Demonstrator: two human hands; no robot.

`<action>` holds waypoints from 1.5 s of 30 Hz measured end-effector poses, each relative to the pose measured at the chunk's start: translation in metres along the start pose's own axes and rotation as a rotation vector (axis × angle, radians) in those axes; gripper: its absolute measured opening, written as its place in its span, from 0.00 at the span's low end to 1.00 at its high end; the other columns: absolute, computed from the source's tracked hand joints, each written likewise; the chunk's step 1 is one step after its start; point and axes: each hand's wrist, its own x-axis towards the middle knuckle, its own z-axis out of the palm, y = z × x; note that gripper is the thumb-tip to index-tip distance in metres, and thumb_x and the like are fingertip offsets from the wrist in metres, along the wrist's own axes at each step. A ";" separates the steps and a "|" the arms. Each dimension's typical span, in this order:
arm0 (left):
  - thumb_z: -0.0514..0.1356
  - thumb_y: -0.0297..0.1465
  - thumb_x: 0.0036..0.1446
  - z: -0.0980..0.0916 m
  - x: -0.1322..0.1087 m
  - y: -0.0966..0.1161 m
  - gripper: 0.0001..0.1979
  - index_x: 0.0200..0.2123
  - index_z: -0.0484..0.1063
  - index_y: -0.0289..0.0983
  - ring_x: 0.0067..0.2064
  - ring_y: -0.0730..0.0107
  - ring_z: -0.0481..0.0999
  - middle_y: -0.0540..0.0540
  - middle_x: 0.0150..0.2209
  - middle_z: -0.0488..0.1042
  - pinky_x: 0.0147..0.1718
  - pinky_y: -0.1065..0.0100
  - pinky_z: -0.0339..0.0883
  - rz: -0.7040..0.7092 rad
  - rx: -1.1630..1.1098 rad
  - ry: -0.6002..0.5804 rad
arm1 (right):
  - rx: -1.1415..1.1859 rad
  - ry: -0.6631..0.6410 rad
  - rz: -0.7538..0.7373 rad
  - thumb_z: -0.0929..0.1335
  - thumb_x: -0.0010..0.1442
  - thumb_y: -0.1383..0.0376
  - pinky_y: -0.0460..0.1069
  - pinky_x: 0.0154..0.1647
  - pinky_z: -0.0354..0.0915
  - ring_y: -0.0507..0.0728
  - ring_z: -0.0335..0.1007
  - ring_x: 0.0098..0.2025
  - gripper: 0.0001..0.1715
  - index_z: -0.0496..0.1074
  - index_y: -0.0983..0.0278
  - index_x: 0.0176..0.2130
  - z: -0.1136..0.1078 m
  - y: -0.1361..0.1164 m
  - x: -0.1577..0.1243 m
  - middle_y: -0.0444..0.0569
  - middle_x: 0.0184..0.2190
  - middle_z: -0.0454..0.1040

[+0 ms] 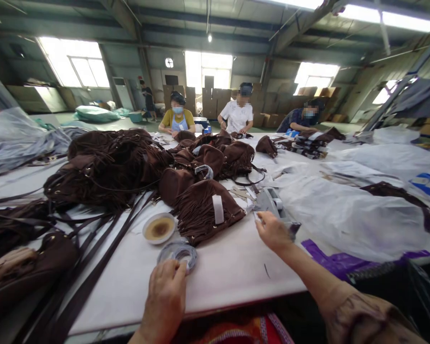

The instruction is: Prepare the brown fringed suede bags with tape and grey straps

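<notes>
My left hand (166,289) is closed at the near side of a pale grey coil (190,258), thumb and fingers on its edge. My right hand (274,232) is pinched around a small pale strip (257,216), right beside a grey tape dispenser (268,200). Between the hands and a little farther off lies a brown fringed bag (200,210), with a white strip (218,209) across its front. A round white dish (159,228) with a tan, dark-centred content stands left of that bag, just behind the coil.
A heap of brown fringed bags (111,167) covers the table's left and middle, with long straps (111,253) trailing toward me. Clear plastic sheeting (337,215) and purple plastic (329,260) lie on the right. Several co-workers (236,114) are across the table.
</notes>
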 end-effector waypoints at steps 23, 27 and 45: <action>0.63 0.31 0.57 0.016 0.025 0.125 0.23 0.55 0.66 0.38 0.45 0.63 0.71 0.42 0.46 0.69 0.48 0.61 0.69 -0.200 -0.746 -0.392 | 0.242 -0.527 -0.462 0.63 0.57 0.74 0.49 0.46 0.67 0.58 0.73 0.44 0.17 0.72 0.64 0.45 -0.005 -0.018 -0.134 0.52 0.42 0.77; 0.64 0.31 0.55 0.018 0.026 0.126 0.17 0.48 0.70 0.37 0.44 0.61 0.71 0.42 0.45 0.69 0.45 0.62 0.69 -0.180 -0.498 -0.440 | 0.312 -0.458 -0.542 0.61 0.64 0.72 0.50 0.51 0.66 0.58 0.73 0.48 0.21 0.70 0.64 0.54 -0.005 0.005 -0.110 0.53 0.46 0.77; 0.57 0.24 0.60 0.005 0.021 0.091 0.14 0.49 0.72 0.35 0.51 0.55 0.68 0.37 0.48 0.69 0.51 0.53 0.65 -0.045 -0.181 -0.199 | -0.130 -0.129 -0.840 0.70 0.62 0.68 0.53 0.38 0.50 0.57 0.57 0.36 0.11 0.71 0.63 0.27 0.028 -0.002 -0.109 0.47 0.28 0.70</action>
